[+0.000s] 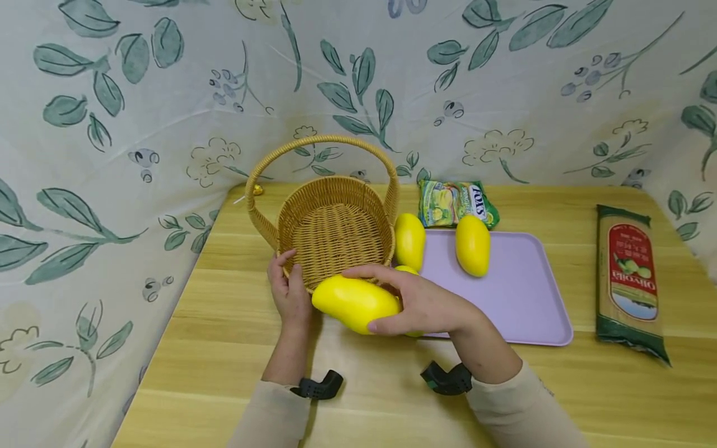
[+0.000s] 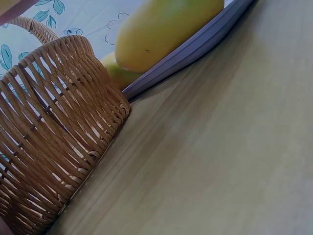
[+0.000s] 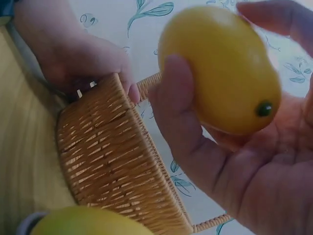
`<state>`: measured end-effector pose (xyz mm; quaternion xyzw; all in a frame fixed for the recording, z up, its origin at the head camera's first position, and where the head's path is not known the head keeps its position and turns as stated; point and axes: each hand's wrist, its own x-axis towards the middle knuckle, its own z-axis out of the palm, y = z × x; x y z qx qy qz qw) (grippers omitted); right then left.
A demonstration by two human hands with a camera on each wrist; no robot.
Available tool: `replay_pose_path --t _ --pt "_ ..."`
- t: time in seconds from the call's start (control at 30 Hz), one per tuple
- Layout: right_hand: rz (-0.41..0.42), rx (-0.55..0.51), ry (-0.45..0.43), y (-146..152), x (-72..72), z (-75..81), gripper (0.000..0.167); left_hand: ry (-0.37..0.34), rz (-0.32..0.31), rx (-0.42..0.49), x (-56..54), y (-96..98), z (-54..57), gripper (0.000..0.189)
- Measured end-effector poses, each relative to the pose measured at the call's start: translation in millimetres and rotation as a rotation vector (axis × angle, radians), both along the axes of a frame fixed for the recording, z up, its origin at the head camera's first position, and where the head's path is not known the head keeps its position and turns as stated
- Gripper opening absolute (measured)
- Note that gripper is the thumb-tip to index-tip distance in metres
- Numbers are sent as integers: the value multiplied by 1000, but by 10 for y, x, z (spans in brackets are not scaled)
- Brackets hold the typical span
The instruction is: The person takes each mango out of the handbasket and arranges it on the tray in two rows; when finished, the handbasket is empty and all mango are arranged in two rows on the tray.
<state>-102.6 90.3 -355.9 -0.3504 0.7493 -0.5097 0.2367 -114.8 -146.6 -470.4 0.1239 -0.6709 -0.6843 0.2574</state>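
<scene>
My right hand (image 1: 428,302) holds a yellow mango (image 1: 354,305) between thumb and fingers, raised over the near rim of a wicker basket (image 1: 336,239). In the right wrist view, the held mango (image 3: 220,73) shows a dark green stem spot. My left hand (image 1: 291,298) grips the basket's near-left rim, its fingertips over the edge. The basket stands upright on the table, its tall handle arching over it, with only woven floor visible inside. To its right are two more mangoes, one (image 1: 411,241) beside the basket and one (image 1: 473,246) on a lilac tray (image 1: 521,292). Another mango is mostly hidden behind my right hand.
A green and yellow Fox's bag (image 1: 456,202) lies behind the tray. Farther right is a long Olivoila package (image 1: 633,280) with a red label. A small gold-wrapped item (image 1: 257,190) sits at the table's back left corner. Patterned cloth hangs behind the table.
</scene>
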Motion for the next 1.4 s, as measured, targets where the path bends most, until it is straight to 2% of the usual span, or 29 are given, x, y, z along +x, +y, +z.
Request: replay_pose_path --t 0.17,0.23,0.33,0.47,0.7,0.97,1.17,1.4 --pt "130 16 -6 108 49 -109 50 -5 -17 24 17 2 7 32" --pt "140 66 7 161 77 -138 48 -2 -14 30 13 5 7 31" --pt "86 184 36 273 103 -131 55 -1 -12 37 6 11 10 31" --pt "-36 301 54 490 90 -57 63 0 -8 41 1 23 14 30" --pt "-205 302 17 918 -43 4 45 -4 -1 34 -10 28 6 30" --pt "-398 370 7 1269 -172 -46 66 -6 -18 27 3 31 13 30" --pt "-444 437 -30 1377 -252 -107 63 -13 -25 28 8 29 27 31" --pt "-416 544 -55 1456 -311 -145 74 -12 -10 37 2 17 26 31"
